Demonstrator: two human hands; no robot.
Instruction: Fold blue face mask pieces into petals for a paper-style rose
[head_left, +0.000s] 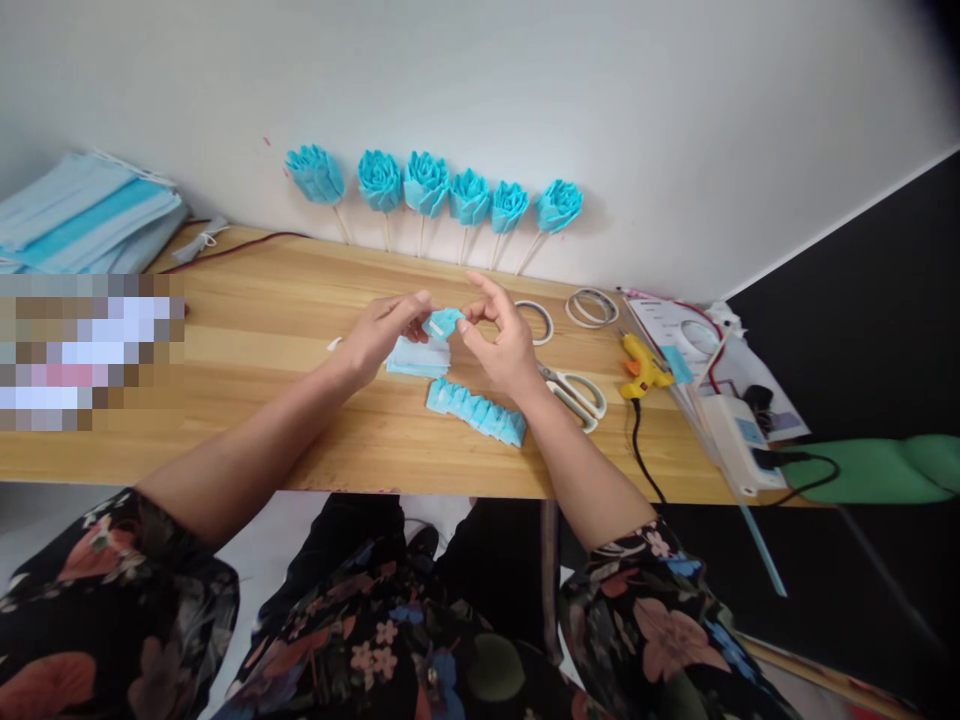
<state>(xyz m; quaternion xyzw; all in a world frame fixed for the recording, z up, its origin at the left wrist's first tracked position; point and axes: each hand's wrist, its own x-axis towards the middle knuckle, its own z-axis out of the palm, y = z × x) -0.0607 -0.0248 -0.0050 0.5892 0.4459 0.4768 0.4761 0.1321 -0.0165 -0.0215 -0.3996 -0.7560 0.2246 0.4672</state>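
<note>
A small folded piece of blue fabric (pixel 442 324), with a short white strip on it, is held up over the table between my hands. My left hand (pixel 382 332) pinches its left edge. On the right edge, the thumb and a finger of my right hand (pixel 501 338) are closed, with the index finger raised. Below my hands lies a small stack of pale blue rectangles (pixel 417 357). Nearer to me is a row of overlapping folded blue pieces (pixel 476 412). White-handled scissors (pixel 577 395) lie beside my right wrist, partly hidden by it.
Several blue fabric roses (pixel 426 185) on sticks lean against the wall. Two tape rolls (pixel 592 307), a yellow glue gun (pixel 643 368) with a black cord and a power strip (pixel 739 440) are at right. Face masks (pixel 86 215) are piled at left, near a blurred-out area.
</note>
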